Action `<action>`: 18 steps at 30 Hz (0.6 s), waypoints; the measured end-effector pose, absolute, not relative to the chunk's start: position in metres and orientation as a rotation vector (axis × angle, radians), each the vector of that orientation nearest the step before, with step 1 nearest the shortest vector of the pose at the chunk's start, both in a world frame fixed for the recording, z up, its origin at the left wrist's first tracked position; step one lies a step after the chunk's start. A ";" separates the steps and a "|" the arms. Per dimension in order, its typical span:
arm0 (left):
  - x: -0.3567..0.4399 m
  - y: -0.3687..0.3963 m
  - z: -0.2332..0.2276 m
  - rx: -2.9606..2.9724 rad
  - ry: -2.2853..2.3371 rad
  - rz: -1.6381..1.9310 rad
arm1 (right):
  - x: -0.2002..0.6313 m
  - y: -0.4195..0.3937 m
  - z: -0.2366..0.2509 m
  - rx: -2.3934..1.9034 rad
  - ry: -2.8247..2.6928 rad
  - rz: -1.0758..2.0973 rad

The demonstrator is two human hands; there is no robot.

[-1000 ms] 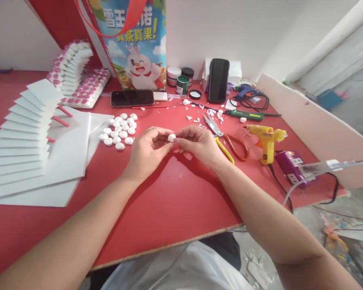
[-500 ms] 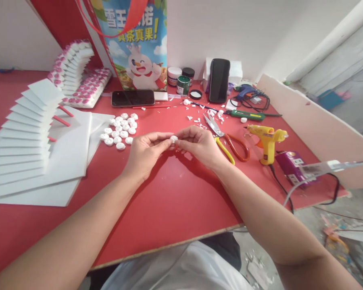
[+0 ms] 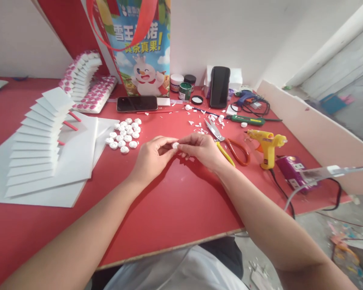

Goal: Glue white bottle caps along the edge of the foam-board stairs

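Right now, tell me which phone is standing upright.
The phone at the back, propped upright against the white box; the other phone lies flat beside the printed bag.

On the red counter (image 3: 175,209), scissors (image 3: 226,141) lie beside a yellow glue gun (image 3: 268,145) toward the right edge; paint jars (image 3: 184,86) and a phone (image 3: 137,103) sit along the back edge, stacked white sheets (image 3: 39,145) at the left.

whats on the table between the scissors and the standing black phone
In the head view, scattered white scraps lie on the red table between the scissors and the standing black phone, plus a black lid.
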State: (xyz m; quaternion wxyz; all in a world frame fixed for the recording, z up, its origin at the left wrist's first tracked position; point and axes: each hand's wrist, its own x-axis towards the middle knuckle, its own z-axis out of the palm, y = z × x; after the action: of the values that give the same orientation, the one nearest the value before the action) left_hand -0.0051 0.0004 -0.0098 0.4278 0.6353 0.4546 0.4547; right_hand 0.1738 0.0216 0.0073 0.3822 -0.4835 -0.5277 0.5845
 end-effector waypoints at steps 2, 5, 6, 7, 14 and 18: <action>-0.007 0.002 -0.009 1.695 1.197 1.108 | 0.174 0.020 0.009 -1.238 -1.375 1.503; -0.017 0.007 -0.003 1.879 1.311 1.131 | 0.174 0.019 0.011 -1.267 -1.393 1.480; -0.023 0.010 -0.001 1.958 1.366 1.154 | 0.173 0.019 0.011 -1.282 -1.393 1.471; -0.029 0.014 0.000 2.035 1.422 1.171 | 0.173 0.019 0.011 -1.296 -1.392 1.464; -0.064 0.035 -0.014 2.262 1.810 1.111 | 0.172 0.021 0.011 -1.313 -1.407 1.496; -0.068 0.036 -0.024 2.262 1.880 1.095 | 0.173 0.020 0.011 -1.304 -1.428 1.494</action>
State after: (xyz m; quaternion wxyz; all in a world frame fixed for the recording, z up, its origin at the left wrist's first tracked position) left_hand -0.0678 0.0361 -0.0239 0.0016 0.7209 0.5989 0.3488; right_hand 0.1730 0.0204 0.0114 0.3420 -0.5015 -0.5491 0.5745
